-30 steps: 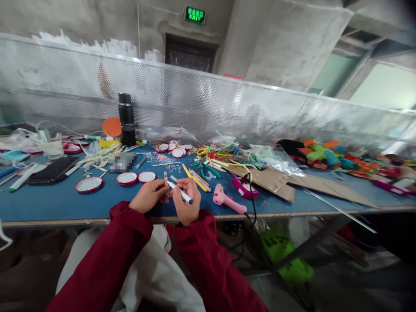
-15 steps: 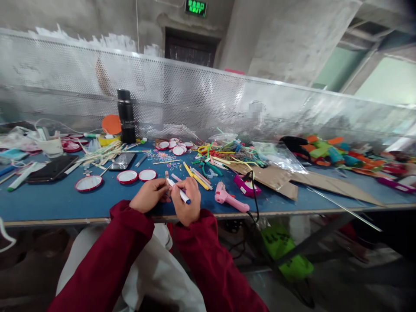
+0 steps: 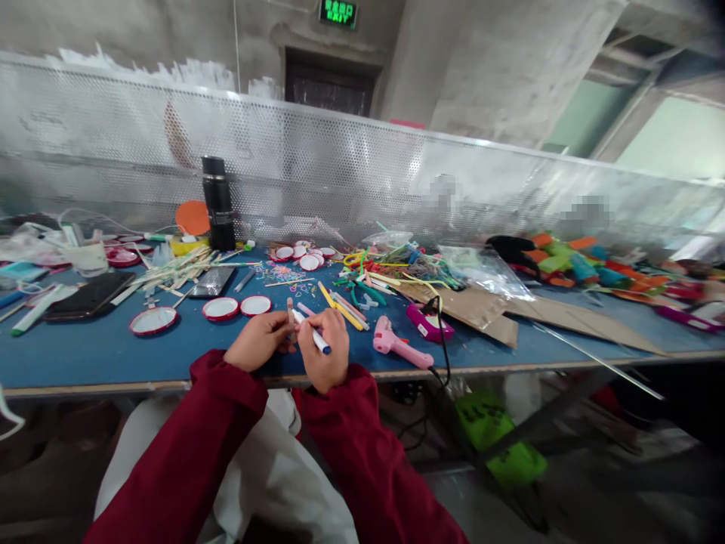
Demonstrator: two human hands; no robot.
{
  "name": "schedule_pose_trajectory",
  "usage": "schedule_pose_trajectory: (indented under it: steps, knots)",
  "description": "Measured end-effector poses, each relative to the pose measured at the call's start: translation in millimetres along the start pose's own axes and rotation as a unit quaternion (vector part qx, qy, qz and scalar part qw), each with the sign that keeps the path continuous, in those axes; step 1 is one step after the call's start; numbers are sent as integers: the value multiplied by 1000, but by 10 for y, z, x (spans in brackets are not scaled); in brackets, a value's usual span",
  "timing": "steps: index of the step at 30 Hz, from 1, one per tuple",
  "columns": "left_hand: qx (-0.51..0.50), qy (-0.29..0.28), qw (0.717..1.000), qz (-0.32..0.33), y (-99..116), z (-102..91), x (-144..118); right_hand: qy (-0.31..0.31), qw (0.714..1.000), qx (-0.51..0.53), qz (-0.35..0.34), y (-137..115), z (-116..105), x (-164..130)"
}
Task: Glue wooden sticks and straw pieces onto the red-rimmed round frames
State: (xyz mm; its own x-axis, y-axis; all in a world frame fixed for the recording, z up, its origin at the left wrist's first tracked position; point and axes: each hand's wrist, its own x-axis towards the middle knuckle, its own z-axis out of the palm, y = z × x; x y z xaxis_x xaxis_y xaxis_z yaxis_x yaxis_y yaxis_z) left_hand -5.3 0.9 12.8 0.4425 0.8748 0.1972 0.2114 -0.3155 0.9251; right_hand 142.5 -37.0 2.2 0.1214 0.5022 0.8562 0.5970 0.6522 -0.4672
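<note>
A white marker with a blue end (image 3: 317, 338) is gripped by the right hand (image 3: 328, 359), with its other end directed toward a small tan stick (image 3: 291, 308). The stick is pinched upright in the left hand (image 3: 256, 344), just beside the marker; whether the two are touching cannot be told. Both are held over the near edge of the blue counter (image 3: 113, 363). No writing can be made out on either.

"EXIT" can be read in green on the lit sign (image 3: 338, 13) above the doorway, below a row of Chinese characters. Small pale lettering is carried by the black bottle (image 3: 219, 208) at the back of the counter, too small to be read. A pale label, also illegible, is seen on the purple case (image 3: 429, 323), near the pink glue gun (image 3: 399, 345). Dark characters are printed on the green bag (image 3: 501, 449) below the counter, but they cannot be deciphered. Red-rimmed lids (image 3: 220, 308) are laid to the left of the hands.
</note>
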Motion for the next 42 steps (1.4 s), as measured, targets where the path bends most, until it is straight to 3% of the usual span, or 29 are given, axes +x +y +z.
schedule_pose_trajectory:
  steps: [42]
  knots:
    - [-16, 16, 1000, -17, 31, 12, 1, -12, 1000, -2, -12, -37, -4, 15]
